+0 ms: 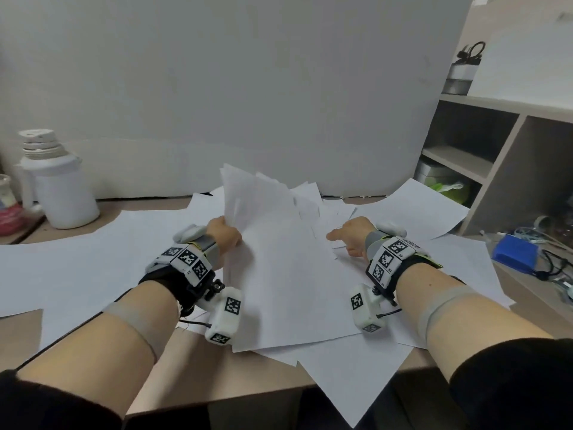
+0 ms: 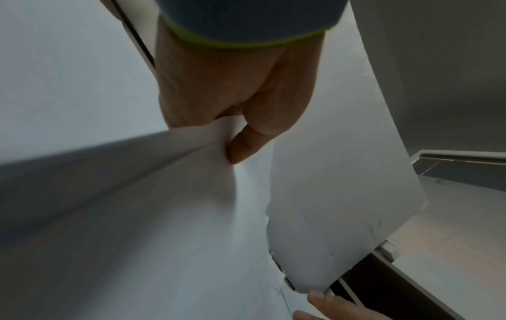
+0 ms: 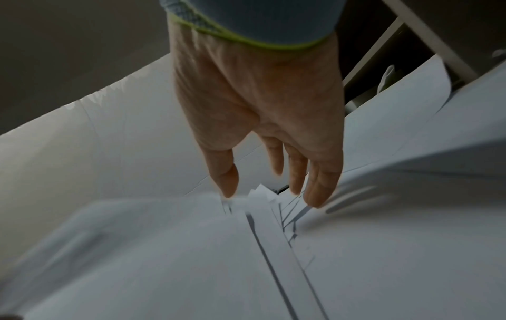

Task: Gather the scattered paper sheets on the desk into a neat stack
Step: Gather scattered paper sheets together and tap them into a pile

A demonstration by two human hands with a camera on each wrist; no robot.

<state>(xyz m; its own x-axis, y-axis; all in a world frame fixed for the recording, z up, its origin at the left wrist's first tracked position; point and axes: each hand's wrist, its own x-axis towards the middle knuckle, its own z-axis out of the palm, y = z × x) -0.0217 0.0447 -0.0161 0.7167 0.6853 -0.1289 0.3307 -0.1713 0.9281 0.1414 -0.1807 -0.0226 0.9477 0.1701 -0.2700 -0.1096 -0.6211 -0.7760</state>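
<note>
Holding a bundle of paper sheets [image 1: 273,231] at frame centre, the left hand [image 1: 224,240] has its grip pinched on the bundle's left edge, thumb [image 2: 243,147] on top. Right hand [image 1: 353,235] is right of centre, grip apart, fingers [image 3: 323,179] straight on the sheets' right side. More loose sheets [image 1: 77,262] cover the surface [image 1: 21,336]. White jug [image 1: 59,187] stands at left.
</note>
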